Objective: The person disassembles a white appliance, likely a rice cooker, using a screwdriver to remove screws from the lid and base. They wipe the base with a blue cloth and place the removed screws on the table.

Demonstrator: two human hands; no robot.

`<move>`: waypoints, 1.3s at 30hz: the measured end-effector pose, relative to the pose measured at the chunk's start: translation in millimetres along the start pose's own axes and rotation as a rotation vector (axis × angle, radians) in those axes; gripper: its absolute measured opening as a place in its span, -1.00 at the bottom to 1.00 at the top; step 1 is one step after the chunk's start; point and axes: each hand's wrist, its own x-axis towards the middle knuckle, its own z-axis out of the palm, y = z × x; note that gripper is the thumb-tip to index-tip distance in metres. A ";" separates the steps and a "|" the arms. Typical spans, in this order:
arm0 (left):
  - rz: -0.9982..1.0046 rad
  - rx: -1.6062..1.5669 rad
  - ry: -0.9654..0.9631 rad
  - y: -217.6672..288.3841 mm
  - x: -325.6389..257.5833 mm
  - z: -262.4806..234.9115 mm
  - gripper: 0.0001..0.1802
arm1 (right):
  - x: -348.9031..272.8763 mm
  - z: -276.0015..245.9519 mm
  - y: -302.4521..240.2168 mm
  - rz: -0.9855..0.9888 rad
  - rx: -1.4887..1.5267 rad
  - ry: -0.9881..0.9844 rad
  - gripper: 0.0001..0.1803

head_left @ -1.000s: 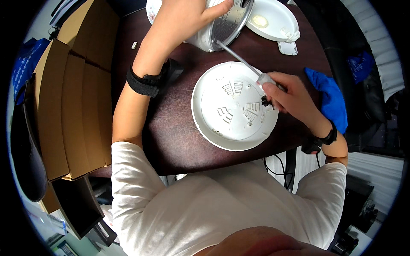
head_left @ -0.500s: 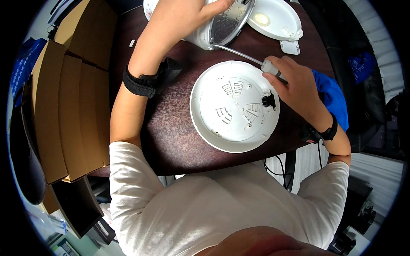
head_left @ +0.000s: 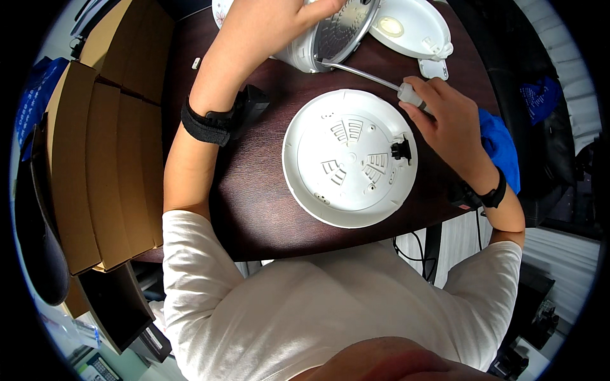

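A white rice cooker body [head_left: 298, 56] lies tipped at the far edge of the view, its round metal interior [head_left: 340, 30] turned to the right. My left hand [head_left: 283, 19] grips it from above, thumb stretched along its rim; the other fingers are mostly out of frame. My right hand [head_left: 441, 114] is closed round the pale handle of a screwdriver [head_left: 372, 77]. The screwdriver's tip meets the cooker's near lower rim. Nearer to me, a round white base plate [head_left: 346, 190] with vent slots and a black socket piece [head_left: 400, 150] lies flat on the table.
The cooker's white lid [head_left: 416, 32] rests at the far right. A small white part [head_left: 196, 63] lies on the dark wooden table [head_left: 248, 209] at the left. Brown cardboard boxes [head_left: 95, 165] stand along the left side. Blue cloth [head_left: 499, 143] is beyond my right wrist.
My right hand and the screwdriver handle have shifted slightly to the right. The screwdriver's tip has moved a little up and right at the cooker's rim. My left hand stays nearly still.
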 end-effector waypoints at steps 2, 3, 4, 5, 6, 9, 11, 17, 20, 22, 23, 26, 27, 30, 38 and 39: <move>0.002 -0.005 -0.001 0.3 -0.2 -0.4 -0.26 | -0.9 -0.4 1.9 0.010 -0.031 -0.008 -0.64; 0.012 -0.012 0.006 -0.4 -0.2 -0.2 -0.26 | -0.3 -0.4 2.1 -0.008 -0.043 0.004 -0.64; 0.023 -0.018 0.012 -1.6 0.3 -0.2 -0.26 | 0.8 -0.8 2.1 -0.026 -0.055 0.016 -0.63; 0.034 -0.024 0.019 -2.1 0.6 -0.2 -0.26 | 1.7 -1.5 1.9 -0.044 -0.066 0.029 -0.63; 0.030 -0.030 0.018 -1.5 0.4 -0.3 -0.26 | 2.2 -2.7 1.6 -0.044 -0.085 0.032 -0.63; 0.017 -0.035 0.011 -0.7 0.1 -0.6 -0.27 | 4.4 -5.2 2.1 -0.048 -0.129 0.043 -0.62; 0.001 -0.023 -0.008 -0.1 0.6 -1.0 -0.26 | 4.2 -6.0 3.5 -0.052 -0.137 0.046 -0.62; -0.006 -0.019 -0.014 1.2 0.8 -1.0 -0.26 | 6.8 -8.3 4.5 -0.073 -0.202 0.055 -0.61; 0.004 -0.003 0.011 4.2 -1.6 -0.4 -0.26 | 10.9 -17.1 1.8 -0.111 -0.346 0.060 -0.63; 0.014 0.010 0.040 3.1 -4.1 2.5 -0.25 | 16.4 -19.4 0.2 -0.124 -0.334 0.073 -0.65; 0.019 0.018 0.056 2.5 -4.9 3.4 -0.25 | 18.5 -19.2 0.3 -0.132 -0.327 0.080 -0.66; -0.017 0.037 0.035 -0.2 -2.9 5.5 -0.25 | 13.9 -7.6 3.6 -0.041 -0.166 0.046 -0.66; -0.022 0.029 0.035 -0.4 -2.3 6.2 -0.25 | 11.2 -5.4 1.8 0.000 -0.123 0.039 -0.66; -0.031 0.007 0.049 -2.2 -1.9 7.5 -0.26 | 4.7 3.6 -6.3 0.105 0.044 0.039 -0.66; -0.030 0.015 0.072 -3.4 -1.8 11.2 -0.26 | 0.3 4.9 -15.2 0.748 1.061 -0.454 -0.74; -0.030 0.009 0.069 -3.5 -1.6 11.3 -0.25 | -0.7 4.1 -18.4 0.817 1.171 -0.490 -0.71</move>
